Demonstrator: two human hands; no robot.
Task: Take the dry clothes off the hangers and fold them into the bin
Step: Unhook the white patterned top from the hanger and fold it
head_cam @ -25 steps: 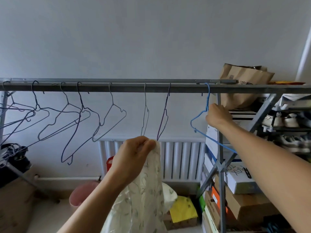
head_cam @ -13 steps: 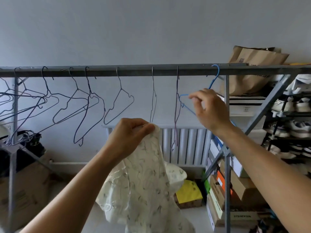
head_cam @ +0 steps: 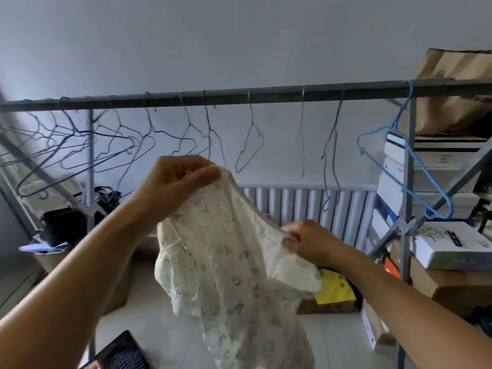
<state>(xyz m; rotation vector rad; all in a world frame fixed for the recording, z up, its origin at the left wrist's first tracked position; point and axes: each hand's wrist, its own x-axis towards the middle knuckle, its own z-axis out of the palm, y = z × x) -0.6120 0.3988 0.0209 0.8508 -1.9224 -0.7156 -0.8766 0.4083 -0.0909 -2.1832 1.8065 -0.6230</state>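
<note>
Fingers [head_cam: 206, 177] pinch garment [head_cam: 229, 257], left hand [head_cam: 175, 179] high, right hand [head_cam: 308, 242] low | behind: wire hangers [head_cam: 250, 110], rail [head_cam: 266, 93], radiator [head_cam: 292, 206]

A: What is being seen of the garment [head_cam: 226, 262]?
B: Thin, crinkled cream cloth is being shown, matt, with a faint printed pattern.
A: And the rail [head_cam: 266, 93]?
B: Dull grey metal is being shown there; thin bare wire is being seen in the dark hangers [head_cam: 251, 121], while the blue hanger [head_cam: 403, 109] is being seen with a smooth coloured coating.
A: The bag [head_cam: 452, 102]?
B: Creased brown paper is being shown, matt. Light is being reflected by the glossy floor tiles [head_cam: 338, 339].
</note>
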